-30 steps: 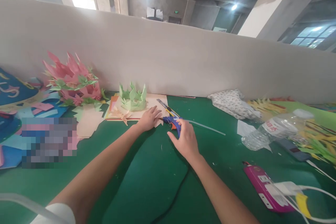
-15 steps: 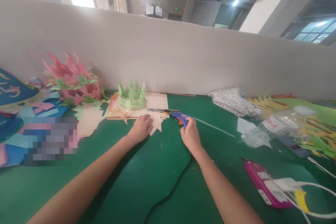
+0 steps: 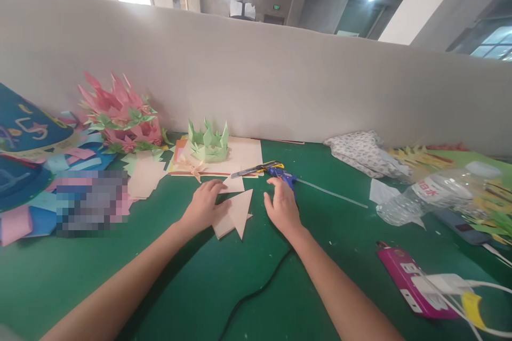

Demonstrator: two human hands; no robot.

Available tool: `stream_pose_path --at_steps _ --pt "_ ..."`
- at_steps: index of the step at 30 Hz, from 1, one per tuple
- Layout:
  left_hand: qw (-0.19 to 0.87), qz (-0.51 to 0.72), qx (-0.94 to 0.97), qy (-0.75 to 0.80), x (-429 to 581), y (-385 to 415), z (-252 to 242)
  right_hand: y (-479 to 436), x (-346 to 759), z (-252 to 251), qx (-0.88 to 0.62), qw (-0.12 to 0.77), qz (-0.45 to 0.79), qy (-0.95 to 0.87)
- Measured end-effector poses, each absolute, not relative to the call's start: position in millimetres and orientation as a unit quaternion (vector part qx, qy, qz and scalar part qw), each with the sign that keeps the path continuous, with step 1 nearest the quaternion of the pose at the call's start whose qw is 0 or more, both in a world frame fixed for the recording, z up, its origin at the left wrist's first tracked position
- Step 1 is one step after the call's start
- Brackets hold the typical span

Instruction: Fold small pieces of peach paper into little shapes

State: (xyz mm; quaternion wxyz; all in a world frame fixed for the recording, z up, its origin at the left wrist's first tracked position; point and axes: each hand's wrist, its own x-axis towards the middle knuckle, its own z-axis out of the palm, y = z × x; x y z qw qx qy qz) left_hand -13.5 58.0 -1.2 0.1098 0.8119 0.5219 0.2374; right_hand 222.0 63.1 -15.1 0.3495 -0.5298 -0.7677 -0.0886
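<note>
Two hands (image 3: 204,205) (image 3: 284,209), one glue gun (image 3: 283,174), one green paper crown (image 3: 209,150), one bottle (image 3: 434,192)

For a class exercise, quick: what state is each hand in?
Left hand: open, touching pale paper pieces.
Right hand: at the blue glue gun; grip can't be told.

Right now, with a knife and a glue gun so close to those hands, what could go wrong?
The glue gun lies by the right hand; if it is hot, it might burn. The knife lies near the left hand; a careless reach could cut, though I cannot tell whether it is open. The black cord curves loosely and might get snagged.
</note>
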Motion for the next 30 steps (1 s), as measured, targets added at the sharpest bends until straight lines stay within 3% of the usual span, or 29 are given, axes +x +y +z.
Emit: stream_pose_path --at_steps 4,9,16,22,30 --pt "0.070 0.215 0.779 0.585 1 76 -9 66 234 -19 -0.607 0.334 -0.148 -0.706" --pt "0.080 0.190 0.794 0.572 12 75 -8 74 253 -27 -0.622 0.330 -0.127 -0.698" --pt "0.106 0.169 0.851 0.486 3 83 7 79 252 -29 -0.626 0.383 -0.075 -0.675" --pt "0.088 0.176 0.889 0.414 37 116 8 77 253 -21 -0.627 0.428 -0.104 -0.642" --pt "0.086 0.151 0.896 0.409 69 163 2 82 261 -26 -0.637 0.452 -0.096 -0.617"
